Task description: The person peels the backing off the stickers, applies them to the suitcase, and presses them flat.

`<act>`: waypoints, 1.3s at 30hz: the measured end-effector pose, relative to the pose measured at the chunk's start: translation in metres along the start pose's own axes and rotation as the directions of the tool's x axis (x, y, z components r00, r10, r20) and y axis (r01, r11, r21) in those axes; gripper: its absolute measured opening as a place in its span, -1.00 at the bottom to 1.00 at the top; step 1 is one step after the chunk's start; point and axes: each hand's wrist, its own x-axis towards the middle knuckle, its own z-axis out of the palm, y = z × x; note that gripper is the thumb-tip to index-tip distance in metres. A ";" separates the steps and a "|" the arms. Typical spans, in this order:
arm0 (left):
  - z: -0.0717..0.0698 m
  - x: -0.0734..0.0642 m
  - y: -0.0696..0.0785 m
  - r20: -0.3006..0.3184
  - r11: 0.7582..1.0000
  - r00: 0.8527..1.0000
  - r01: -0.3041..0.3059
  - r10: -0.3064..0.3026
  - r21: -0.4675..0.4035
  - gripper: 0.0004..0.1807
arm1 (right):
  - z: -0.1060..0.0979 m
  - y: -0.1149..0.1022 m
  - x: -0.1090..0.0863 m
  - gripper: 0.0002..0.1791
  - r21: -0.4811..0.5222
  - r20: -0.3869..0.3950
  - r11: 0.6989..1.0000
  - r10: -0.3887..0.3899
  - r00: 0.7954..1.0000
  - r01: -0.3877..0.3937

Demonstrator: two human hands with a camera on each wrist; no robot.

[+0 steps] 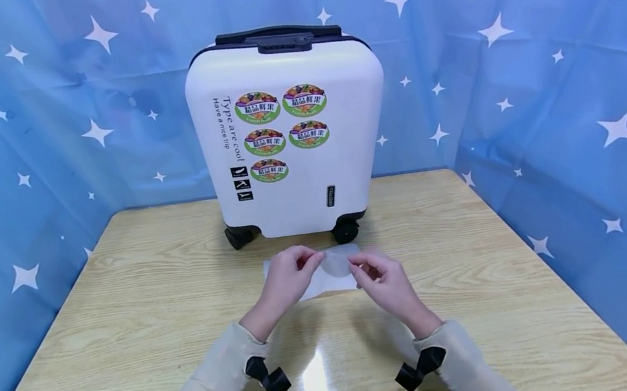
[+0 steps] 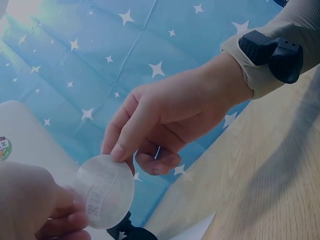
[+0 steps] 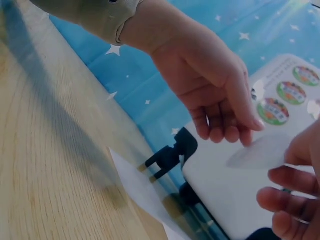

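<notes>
My left hand and right hand hold a thin, pale oval sticker between them, just above the table. Each pinches an opposite edge with thumb and fingertips. In the left wrist view the sticker shows a whitish side with faint print. From the right wrist it appears as a slanted, translucent oval. Below the hands lies a white sheet, partly covered by them. Behind stands a white suitcase bearing several colourful oval fruit stickers: two rows of two, and a single one lower left.
The suitcase stands upright on black wheels towards the back of the wooden table. A blue curtain with white stars hangs behind and on both sides. Black wrist cameras are strapped over the sleeves.
</notes>
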 end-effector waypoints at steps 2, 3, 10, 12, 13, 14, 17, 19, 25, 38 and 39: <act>0.000 0.000 0.000 0.006 1.000 1.000 0.004 -0.004 -0.014 -0.84 | 0.001 0.000 0.000 -0.86 0.000 0.019 0.999 -0.036 0.999 0.036; -0.001 0.000 0.000 0.009 1.000 1.000 0.008 -0.008 -0.022 -0.83 | 0.001 0.000 0.000 -0.86 -0.001 0.030 0.999 -0.054 0.998 0.054; -0.003 -0.002 -0.001 0.055 0.994 0.997 0.059 -0.054 -0.090 -0.79 | 0.004 -0.001 -0.001 -0.87 -0.016 0.129 0.996 -0.080 0.988 0.083; -0.003 -0.003 -0.002 0.057 0.994 0.997 0.051 -0.046 -0.098 -0.78 | 0.005 -0.002 -0.001 -0.86 -0.027 0.150 0.997 -0.063 0.987 0.068; -0.004 -0.003 -0.001 0.054 0.994 0.998 0.050 -0.045 -0.100 -0.79 | 0.005 -0.002 -0.001 -0.86 -0.031 0.157 0.997 -0.059 0.986 0.065; -0.004 -0.003 -0.001 0.051 0.994 0.998 0.039 -0.034 -0.098 -0.79 | 0.005 -0.003 -0.001 -0.86 -0.034 0.164 0.998 -0.055 0.985 0.061; -0.005 -0.004 0.000 0.036 0.995 0.999 0.018 -0.014 -0.098 -0.85 | 0.005 -0.005 -0.001 -0.85 -0.046 0.184 0.998 -0.043 0.982 0.052; -0.006 -0.004 0.001 0.029 0.995 0.999 0.014 -0.012 -0.102 -0.89 | 0.005 -0.005 -0.001 -0.84 -0.051 0.197 0.998 -0.035 0.980 0.046; -0.007 -0.006 -0.001 0.030 0.996 1.000 0.009 -0.006 -0.092 -0.93 | 0.007 -0.006 -0.002 -0.85 -0.086 0.198 0.996 0.010 0.980 0.007; -0.003 -0.009 -0.003 0.100 0.999 0.995 -0.030 0.031 -0.010 -0.92 | 0.007 -0.007 0.002 -0.85 -0.115 0.016 0.992 0.050 0.999 -0.048; -0.003 -0.009 -0.002 0.106 0.999 0.994 -0.034 0.034 -0.001 -0.91 | 0.007 -0.007 0.002 -0.85 -0.117 0.009 0.992 0.046 0.999 -0.045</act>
